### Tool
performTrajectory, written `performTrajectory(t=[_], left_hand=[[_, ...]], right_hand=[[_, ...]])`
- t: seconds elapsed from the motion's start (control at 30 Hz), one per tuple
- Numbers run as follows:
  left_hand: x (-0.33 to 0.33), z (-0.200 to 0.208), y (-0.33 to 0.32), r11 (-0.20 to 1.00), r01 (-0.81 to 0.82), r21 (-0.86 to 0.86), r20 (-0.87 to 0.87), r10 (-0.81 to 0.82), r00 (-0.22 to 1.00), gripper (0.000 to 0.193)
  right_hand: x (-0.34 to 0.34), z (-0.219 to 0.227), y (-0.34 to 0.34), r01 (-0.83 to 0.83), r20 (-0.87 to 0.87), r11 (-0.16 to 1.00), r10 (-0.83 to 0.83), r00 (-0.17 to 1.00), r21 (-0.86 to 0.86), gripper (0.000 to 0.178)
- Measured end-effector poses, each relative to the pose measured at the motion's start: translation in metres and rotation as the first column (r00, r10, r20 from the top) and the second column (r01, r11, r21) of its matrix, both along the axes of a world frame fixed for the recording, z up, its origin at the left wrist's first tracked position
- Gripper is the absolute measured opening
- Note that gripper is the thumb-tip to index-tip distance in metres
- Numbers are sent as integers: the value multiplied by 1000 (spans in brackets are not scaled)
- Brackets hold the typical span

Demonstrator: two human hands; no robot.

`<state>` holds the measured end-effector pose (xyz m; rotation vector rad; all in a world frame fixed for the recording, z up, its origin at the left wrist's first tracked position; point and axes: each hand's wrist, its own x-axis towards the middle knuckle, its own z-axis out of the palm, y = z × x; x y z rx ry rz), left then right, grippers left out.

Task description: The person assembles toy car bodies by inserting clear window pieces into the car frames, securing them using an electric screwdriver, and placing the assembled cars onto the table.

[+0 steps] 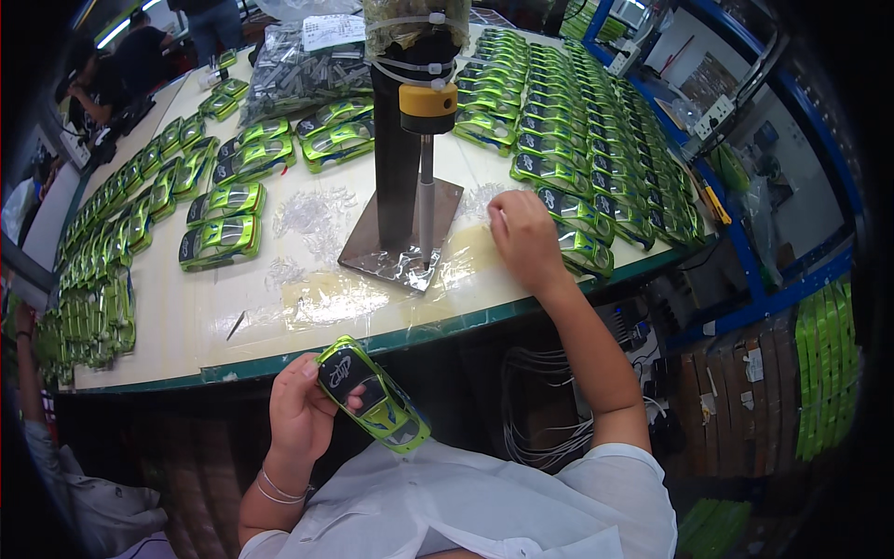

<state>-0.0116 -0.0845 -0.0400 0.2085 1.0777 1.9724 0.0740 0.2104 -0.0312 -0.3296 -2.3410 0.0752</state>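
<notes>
My left hand (300, 410) grips a green toy car body (396, 419) with a black hood, held tilted in front of my lap, short of the table edge. My right hand (523, 238) is over the table, its fingers curled in beside a small pile of clear plastic pieces (480, 199); whatever they pinch, if anything, is hidden. Between the two hands and farther back stands a post-mounted tool with a yellow-and-black collar (428, 104) and a thin grey rod (426, 200). The rod points down at a brown metal base plate (361, 244).
Rows of green car bodies (549, 144) cover the right side; more (98, 307) line the left. A plastic bag of grey parts (307, 73) lies at the back. Loose clear pieces (312, 219) are left of the post. Other people (88, 93) are at the far left.
</notes>
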Motion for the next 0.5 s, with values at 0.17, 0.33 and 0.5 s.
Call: performTrajectory(t=[0.17, 0.33, 0.5], left_hand=[[-1, -1, -1, 999, 12, 41, 13, -12, 1000, 24], [-2, -2, -2, 998, 26, 53, 8, -27, 1000, 23], [0, -4, -3, 998, 25, 60, 13, -26, 1000, 25]], right_hand=[[9, 5, -3, -86, -133, 889, 29, 991, -450, 10], [19, 3, -4, -174, -163, 628, 75, 984, -758, 16], [28, 6, -10, -158, -134, 453, 84, 987, -878, 17]])
